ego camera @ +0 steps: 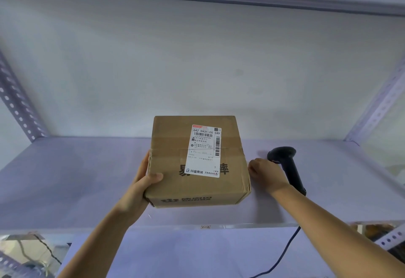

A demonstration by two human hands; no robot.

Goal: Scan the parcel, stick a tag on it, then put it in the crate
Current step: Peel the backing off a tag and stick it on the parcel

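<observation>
A brown cardboard parcel (173,163) sits on the white shelf (76,179), with a white shipping label (203,150) and barcodes on its top. My left hand (146,179) grips the parcel's near left corner, thumb on top. My right hand (266,173) rests beside the parcel's right side, fingers curled at the box edge; whether it touches the box I cannot tell. Just behind that hand a black handheld scanner (287,166) lies on the shelf, its cable (282,255) running down off the front edge.
Perforated metal uprights stand at the left (17,100) and right (377,111) of the shelf bay, with a wall behind and another shelf overhead. A lower white surface (197,253) lies below the shelf front. No crate or tag is in view.
</observation>
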